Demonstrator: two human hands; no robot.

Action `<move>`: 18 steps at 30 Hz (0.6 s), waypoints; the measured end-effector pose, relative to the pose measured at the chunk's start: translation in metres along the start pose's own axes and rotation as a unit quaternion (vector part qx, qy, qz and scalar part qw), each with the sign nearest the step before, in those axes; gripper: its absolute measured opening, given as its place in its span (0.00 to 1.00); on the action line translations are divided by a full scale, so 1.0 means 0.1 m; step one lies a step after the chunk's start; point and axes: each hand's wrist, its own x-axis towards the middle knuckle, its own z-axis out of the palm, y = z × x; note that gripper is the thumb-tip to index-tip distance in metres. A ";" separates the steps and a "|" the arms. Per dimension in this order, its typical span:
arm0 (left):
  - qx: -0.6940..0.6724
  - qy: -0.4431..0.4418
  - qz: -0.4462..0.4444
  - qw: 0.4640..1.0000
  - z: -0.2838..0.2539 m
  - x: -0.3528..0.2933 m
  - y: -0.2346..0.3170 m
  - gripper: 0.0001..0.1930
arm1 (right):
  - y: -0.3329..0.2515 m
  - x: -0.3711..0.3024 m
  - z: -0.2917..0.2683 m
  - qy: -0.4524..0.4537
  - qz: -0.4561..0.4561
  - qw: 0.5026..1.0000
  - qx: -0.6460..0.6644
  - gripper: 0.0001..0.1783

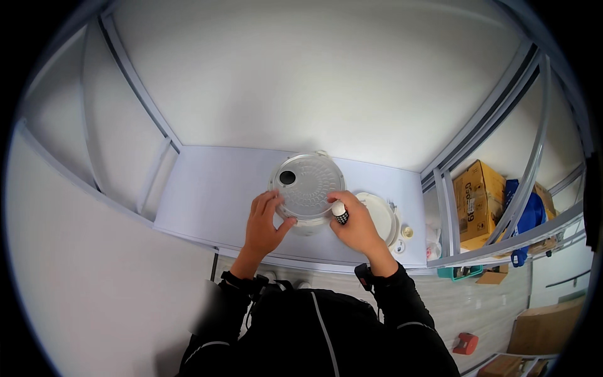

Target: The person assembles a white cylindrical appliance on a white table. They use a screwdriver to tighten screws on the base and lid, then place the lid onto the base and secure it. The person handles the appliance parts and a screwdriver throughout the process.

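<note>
Pale tabletop (210, 188), round lidded container (314, 186)

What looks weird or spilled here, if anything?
I see nothing spilled or broken. Maybe the red thing is a little odd: it sits by itself on the floor, away from the table.

The right hand (357, 227) hides part of the small black-and-white cylindrical object (340, 212) it grips, and the left edge of the flat white round disc (384, 217). The left hand (262, 225) has blurred fingertips (274, 195). The small pale round piece (407, 232) is too tiny to identify. The rim crops the large brown cardboard box (546, 328).
</note>
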 end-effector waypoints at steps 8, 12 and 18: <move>0.081 0.043 0.002 0.996 0.14 -0.14 0.29 0.29 | -0.11 -0.05 0.17 -0.036 0.052 0.998 0.025 0.27; 0.103 0.051 0.000 0.993 0.12 -0.13 0.41 0.26 | -0.05 -0.06 0.22 -0.038 0.056 0.998 0.014 0.26; 0.085 0.037 -0.032 0.995 0.09 -0.08 0.32 0.15 | 0.04 -0.10 0.25 -0.025 0.062 0.997 0.029 0.25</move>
